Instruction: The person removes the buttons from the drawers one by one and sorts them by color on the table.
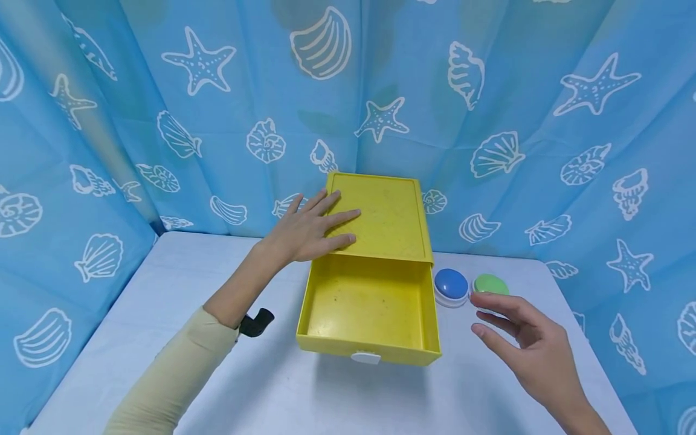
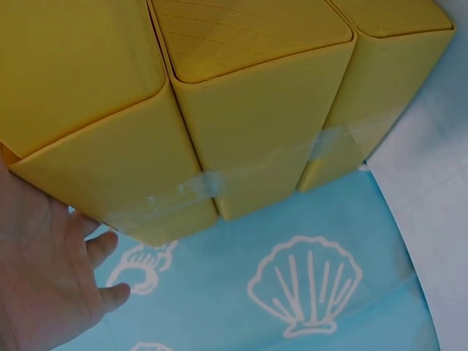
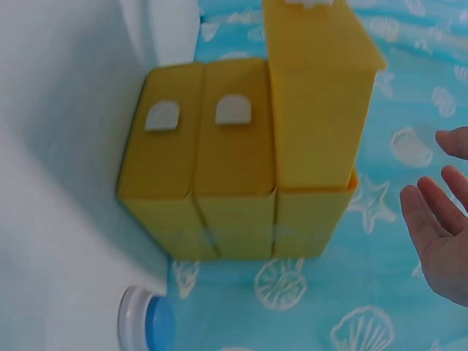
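A yellow three-tier drawer cabinet (image 1: 386, 217) stands at the back of the table. Its top drawer (image 1: 370, 302) is pulled well out, and the bare yellow inside shows. On the drawer's front is a white pull tab (image 1: 365, 357). My left hand (image 1: 307, 232) rests on the cabinet top's left edge with fingers spread. In the right wrist view, the two lower drawers (image 3: 234, 153) are closed. To the right of the pulled-out drawer, my right hand (image 1: 530, 350) hovers with loosely bent fingers, thumb apart from them and nothing between.
A blue push button (image 1: 451, 283) on a white base sits just right of the cabinet, beside a green push button (image 1: 490, 283) partly behind my right hand. A white cloth (image 1: 261, 386) covers the table. Blue curtains (image 1: 413, 72) with white shells enclose the back and sides.
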A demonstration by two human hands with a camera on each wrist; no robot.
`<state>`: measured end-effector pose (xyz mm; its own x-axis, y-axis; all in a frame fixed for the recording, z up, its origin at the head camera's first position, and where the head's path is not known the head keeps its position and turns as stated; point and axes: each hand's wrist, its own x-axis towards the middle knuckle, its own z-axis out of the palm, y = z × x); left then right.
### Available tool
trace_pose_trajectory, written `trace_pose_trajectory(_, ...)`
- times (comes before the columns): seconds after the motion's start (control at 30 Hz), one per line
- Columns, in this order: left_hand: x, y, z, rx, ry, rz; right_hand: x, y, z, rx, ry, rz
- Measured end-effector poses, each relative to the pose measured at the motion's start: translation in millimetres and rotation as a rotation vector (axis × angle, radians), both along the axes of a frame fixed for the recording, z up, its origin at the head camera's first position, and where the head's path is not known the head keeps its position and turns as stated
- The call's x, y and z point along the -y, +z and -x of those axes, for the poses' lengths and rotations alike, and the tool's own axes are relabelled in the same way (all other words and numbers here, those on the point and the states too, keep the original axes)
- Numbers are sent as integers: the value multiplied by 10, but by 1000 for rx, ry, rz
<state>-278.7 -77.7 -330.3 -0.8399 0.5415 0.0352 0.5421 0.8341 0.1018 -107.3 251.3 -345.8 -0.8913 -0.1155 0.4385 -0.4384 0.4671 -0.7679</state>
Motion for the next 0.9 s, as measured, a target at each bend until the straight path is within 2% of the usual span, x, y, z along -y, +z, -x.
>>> trace_pose_trajectory(0.13,1,6,-5,3,3,3,123,74,-144,18,25,9)
trace_pose_trajectory(0.3,-4,6,-2,2,4,0,290,135,-316,101,44,19)
trace_pose_trajectory(0.47,-3,-4,6,-4,8,6,430,144,-390,167,191,71)
trace_pose_trajectory(0.53,-3,-8,9,-7,7,9,468,134,-398,162,264,105)
trace_pose_trajectory(0.6,-6,-11,12,-8,5,8,505,120,-406,156,296,119)
trace_pose_trajectory(0.9,-10,-2,3,-12,10,7,662,-1,-417,106,318,64)
